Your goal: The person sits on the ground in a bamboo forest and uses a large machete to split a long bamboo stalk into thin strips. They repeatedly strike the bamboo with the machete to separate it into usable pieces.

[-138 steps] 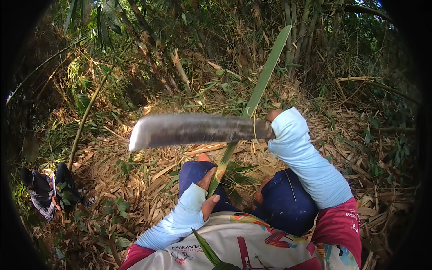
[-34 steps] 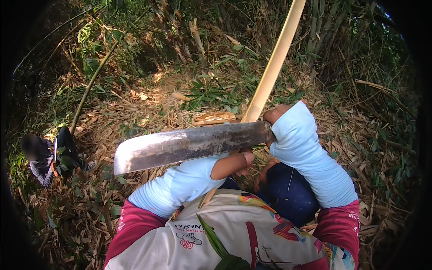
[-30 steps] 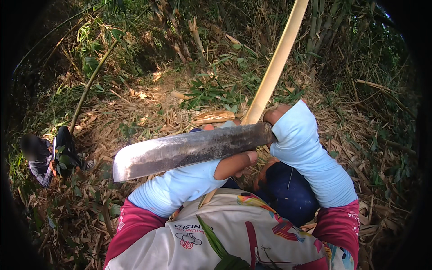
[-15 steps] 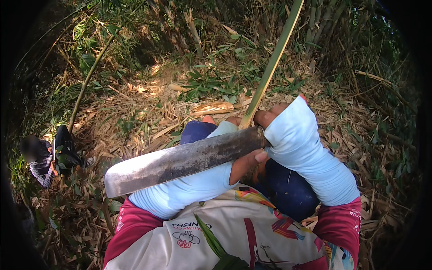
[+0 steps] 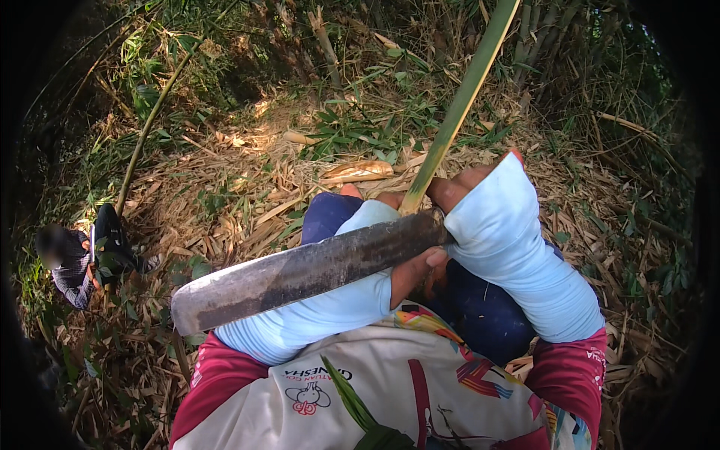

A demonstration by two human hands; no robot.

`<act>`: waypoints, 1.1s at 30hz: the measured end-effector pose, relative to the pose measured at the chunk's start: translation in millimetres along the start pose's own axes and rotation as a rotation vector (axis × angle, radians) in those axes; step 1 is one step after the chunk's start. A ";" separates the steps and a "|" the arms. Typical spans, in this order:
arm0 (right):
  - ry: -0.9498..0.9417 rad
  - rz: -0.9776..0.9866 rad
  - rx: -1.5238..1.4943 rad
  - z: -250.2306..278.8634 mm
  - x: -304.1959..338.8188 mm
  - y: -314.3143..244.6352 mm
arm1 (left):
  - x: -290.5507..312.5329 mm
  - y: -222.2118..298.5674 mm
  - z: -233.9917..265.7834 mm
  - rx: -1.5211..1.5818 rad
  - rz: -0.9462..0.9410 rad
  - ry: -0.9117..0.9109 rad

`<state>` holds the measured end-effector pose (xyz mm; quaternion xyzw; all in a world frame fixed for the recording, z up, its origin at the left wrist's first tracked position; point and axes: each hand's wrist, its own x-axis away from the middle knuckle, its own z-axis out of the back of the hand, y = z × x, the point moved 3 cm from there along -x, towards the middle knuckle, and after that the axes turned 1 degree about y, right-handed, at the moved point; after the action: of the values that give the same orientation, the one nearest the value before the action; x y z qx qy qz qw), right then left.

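A machete (image 5: 300, 266) with a broad, dark-stained blade lies across in front of me, its tip to the left. My right hand (image 5: 461, 186), in a light blue sleeve cuff, is closed at the blade's right end; the handle is hidden behind the cuff. A long green bamboo strip (image 5: 469, 94) rises from behind the blade toward the top right. My left hand (image 5: 411, 281) is closed round the strip's lower part, partly covered by the blade, with its thumb showing below the blade's edge. Where the blade meets the strip cannot be seen clearly.
Dry bamboo leaves and sheaths (image 5: 358, 171) litter the ground. Bamboo clumps (image 5: 525, 45) stand at the back. A slanting pole (image 5: 154, 120) rises at the left, near a seated person (image 5: 75, 259). My knees in dark blue trousers (image 5: 487, 319) are close below my hands.
Both hands have shifted slightly right. The strip's upper part leans a little further right, and the blade has tilted slightly, with less glare on it.
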<state>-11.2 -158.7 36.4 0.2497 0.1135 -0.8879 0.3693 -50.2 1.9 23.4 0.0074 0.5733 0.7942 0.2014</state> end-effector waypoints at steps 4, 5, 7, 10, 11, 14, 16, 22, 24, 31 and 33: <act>-0.027 -0.028 0.050 2.2 -3.7 -1.9 | -2.0 -3.4 0.9 -0.084 -0.112 0.101; -0.033 -0.041 0.065 2.4 -4.3 -2.4 | -2.4 -5.7 2.5 -0.124 -0.127 0.095; -0.011 -0.064 0.056 1.4 -6.7 -3.4 | -2.5 -9.0 5.4 -0.144 -0.105 0.066; 0.012 -0.092 0.026 0.1 -7.7 -5.1 | 0.9 -11.2 3.2 0.035 0.113 -0.025; 0.017 -0.101 0.015 0.4 -7.6 -5.5 | 1.0 -12.8 3.6 -0.007 0.109 -0.026; 0.028 -0.110 -0.020 1.7 -7.5 -6.3 | -0.7 -18.9 4.6 -0.056 0.031 0.003; 0.019 -0.113 -0.048 0.6 -6.7 -5.6 | -2.6 -16.8 3.8 0.015 -0.109 0.070; 0.019 -0.126 -0.110 -0.8 -2.5 -4.7 | 0.3 -6.9 4.2 0.109 -0.065 0.048; 0.002 -0.141 -0.143 -1.9 0.0 -3.6 | 0.8 -5.1 5.0 0.088 -0.039 0.011; -0.036 -0.073 -0.116 3.0 -4.3 -2.8 | 1.9 -2.8 6.3 0.399 0.226 -0.090; -0.051 -0.114 -0.166 2.5 -2.8 -3.1 | 0.0 -0.8 6.9 0.399 0.222 -0.097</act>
<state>-12.6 -155.8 40.0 0.1888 0.1911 -0.9010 0.3405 -48.2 8.4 25.1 0.1484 0.7043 0.6810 0.1348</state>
